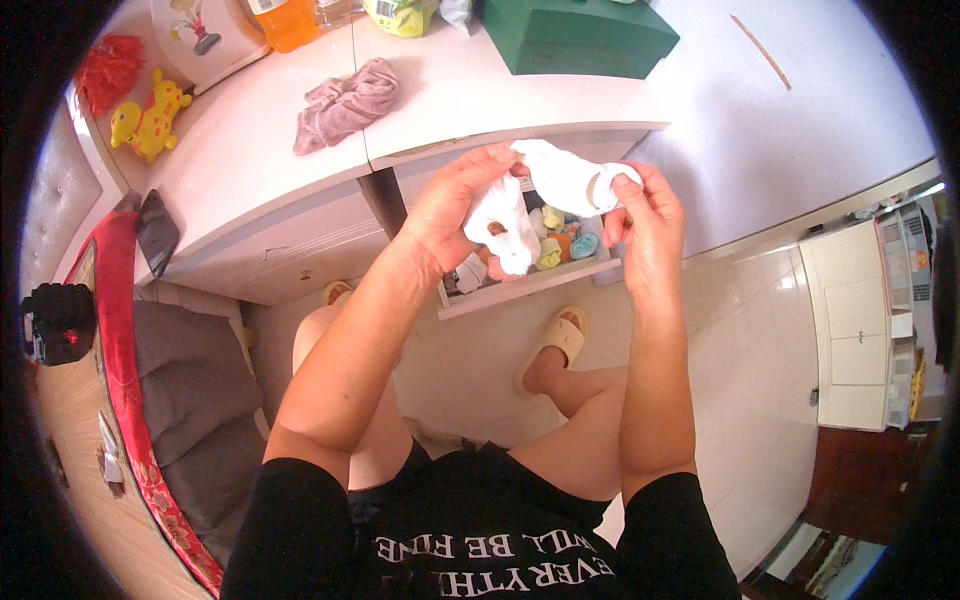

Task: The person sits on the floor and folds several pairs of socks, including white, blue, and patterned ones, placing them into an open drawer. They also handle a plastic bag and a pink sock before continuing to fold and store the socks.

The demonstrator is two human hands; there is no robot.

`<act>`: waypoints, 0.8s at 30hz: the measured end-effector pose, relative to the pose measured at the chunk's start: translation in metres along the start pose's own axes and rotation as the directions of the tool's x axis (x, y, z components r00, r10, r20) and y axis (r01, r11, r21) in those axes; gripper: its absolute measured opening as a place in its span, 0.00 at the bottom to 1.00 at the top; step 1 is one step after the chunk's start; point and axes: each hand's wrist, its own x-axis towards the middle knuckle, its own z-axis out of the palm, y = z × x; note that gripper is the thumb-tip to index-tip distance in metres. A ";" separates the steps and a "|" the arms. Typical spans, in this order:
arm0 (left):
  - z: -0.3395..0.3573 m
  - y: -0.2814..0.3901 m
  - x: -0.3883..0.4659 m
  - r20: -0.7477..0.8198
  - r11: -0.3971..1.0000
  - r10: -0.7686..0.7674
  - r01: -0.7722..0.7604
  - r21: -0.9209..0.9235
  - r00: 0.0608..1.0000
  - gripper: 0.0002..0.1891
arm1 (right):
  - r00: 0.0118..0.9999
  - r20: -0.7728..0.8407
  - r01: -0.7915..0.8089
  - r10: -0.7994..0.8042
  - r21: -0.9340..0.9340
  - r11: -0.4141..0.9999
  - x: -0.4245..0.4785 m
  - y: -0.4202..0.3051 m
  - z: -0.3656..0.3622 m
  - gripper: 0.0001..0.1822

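Note:
My left hand (pixel 448 206) grips a white sock (pixel 508 236) that hangs down and bears a small brown patch. A second white sock (pixel 559 176) stretches from the fingertips of my left hand to my right hand (pixel 651 214), which pinches its cuff. A grey-beige band shows near that cuff. Beneath both hands, a pulled-out drawer (pixel 517 291) holds several rolled or folded small garments, among them a yellow one (pixel 550 253) and a light blue one (pixel 584 245). The hanging sock and my left hand hide part of the drawer's contents.
On the white countertop (pixel 435 97) lie a crumpled mauve cloth (pixel 349 105), a dark green box (pixel 577 37) and a yellow toy animal (pixel 150 116). An orange bottle (pixel 285 22) stands behind. A dark flat device (pixel 156 234) leans at the left edge. Below are slippered feet.

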 end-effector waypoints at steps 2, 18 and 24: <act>0.003 -0.002 0.000 -0.024 0.997 0.020 -0.018 0.076 1.000 0.11 | 0.997 0.021 -0.072 0.071 0.072 0.995 -0.003 -0.003 0.002 0.11; -0.008 -0.009 0.006 0.038 1.000 0.017 -0.017 0.022 0.999 0.11 | 0.950 0.224 0.302 -0.218 -0.473 0.828 0.006 0.021 -0.005 0.20; -0.004 -0.009 0.003 -0.026 0.997 0.007 -0.005 0.078 1.000 0.08 | 0.830 0.372 0.549 -0.416 -0.412 0.727 -0.007 0.008 0.012 0.23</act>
